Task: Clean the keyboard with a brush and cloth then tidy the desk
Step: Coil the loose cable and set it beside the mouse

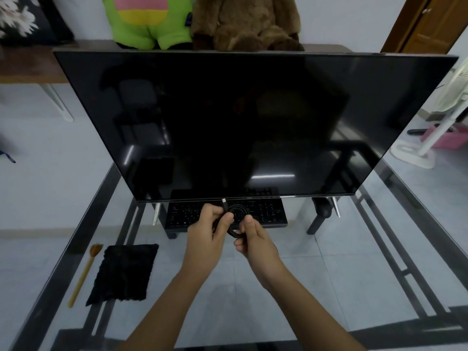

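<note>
A black keyboard [268, 214] lies under the lower edge of the big dark monitor [240, 122], partly hidden by my hands. My left hand [210, 229] and my right hand [255, 239] hold a coiled black cable [238, 211] above the keyboard; its pale plug end sticks up by my left thumb. A black cloth [124, 272] lies flat at the front left of the glass desk [316, 262]. Beside the cloth, further left, lies a yellow-handled brush [83, 274] with brown bristles pointing away from me.
The monitor stands on two metal feet [335, 210] near the desk's middle. A green plush toy [152, 19] and a brown teddy bear [243, 21] sit behind it. A white fan [440, 133] and a pink tub [445, 138] stand on the floor at right.
</note>
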